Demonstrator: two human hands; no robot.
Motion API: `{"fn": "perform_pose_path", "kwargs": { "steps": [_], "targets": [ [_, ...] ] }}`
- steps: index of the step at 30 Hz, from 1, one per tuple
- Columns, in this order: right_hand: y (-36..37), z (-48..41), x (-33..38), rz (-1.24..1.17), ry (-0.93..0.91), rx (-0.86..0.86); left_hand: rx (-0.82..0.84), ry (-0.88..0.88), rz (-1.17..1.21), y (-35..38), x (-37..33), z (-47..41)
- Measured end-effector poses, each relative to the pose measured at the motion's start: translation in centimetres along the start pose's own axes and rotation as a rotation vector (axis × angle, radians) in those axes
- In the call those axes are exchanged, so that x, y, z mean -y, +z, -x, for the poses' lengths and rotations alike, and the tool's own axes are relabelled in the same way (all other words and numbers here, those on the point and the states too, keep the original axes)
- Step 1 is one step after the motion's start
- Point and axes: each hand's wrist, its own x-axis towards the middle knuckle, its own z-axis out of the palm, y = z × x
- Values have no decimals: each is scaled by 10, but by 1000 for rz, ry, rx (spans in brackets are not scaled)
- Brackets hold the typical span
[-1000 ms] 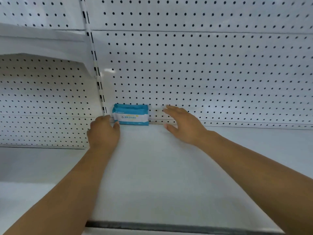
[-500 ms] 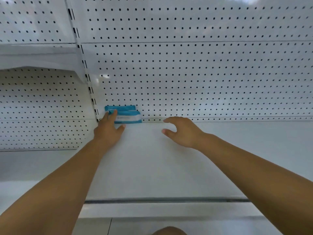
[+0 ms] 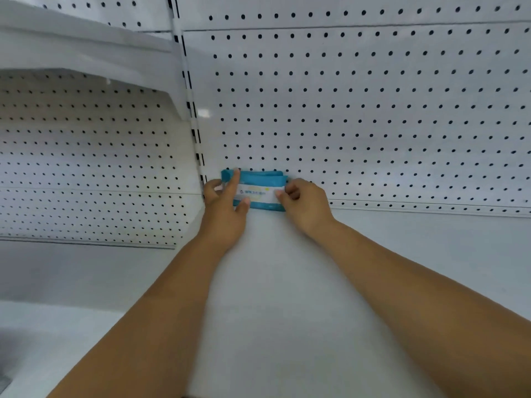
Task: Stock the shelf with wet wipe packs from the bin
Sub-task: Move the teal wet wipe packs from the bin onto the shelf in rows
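A blue and white wet wipe pack (image 3: pixel 260 188) stands on edge at the back left corner of the white shelf (image 3: pixel 287 282), against the pegboard wall. My left hand (image 3: pixel 227 205) holds its left end, with the index finger laid up across the front and the thumb under the lower edge. My right hand (image 3: pixel 304 205) grips its right end with curled fingers. Both hands hide the ends of the pack. The bin is not in view.
A white pegboard back wall (image 3: pixel 359 110) rises behind the shelf. A slotted upright post (image 3: pixel 191 110) divides this bay from the left bay, which has a lower shelf (image 3: pixel 71 268) and an upper shelf (image 3: pixel 86 47) overhead.
Both hands have closed in on the pack: the left moved onto its left end and the right came over from the bare shelf to its right end. The view has shifted closer.
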Motion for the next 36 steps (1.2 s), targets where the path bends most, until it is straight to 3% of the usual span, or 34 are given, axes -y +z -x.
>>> {"fn": "perform_pose_path", "kwargs": {
  "steps": [4, 11, 17, 21, 24, 30, 36],
  "targets": [
    [19, -8, 0, -31, 39, -113, -29, -65, 71, -3, 3, -3],
    [22, -10, -4, -71, 33, -161, 10, -52, 41, -4, 7, -6],
    [8, 2, -2, 69, -76, -32, -58, -51, -32, -4, 2, 0],
    [-28, 19, -1, 459, -162, 149, -140, 25, -404, -9, -9, 11],
    [-62, 32, 0, 600, -119, 246, -81, 27, -581, -6, -24, 21],
    [-142, 72, -12, 642, -69, 273, 53, 95, -479, 4, -66, 58],
    [-225, 122, -38, 675, 3, 188, 161, 221, -378, 39, -130, 101]
  ]
}}
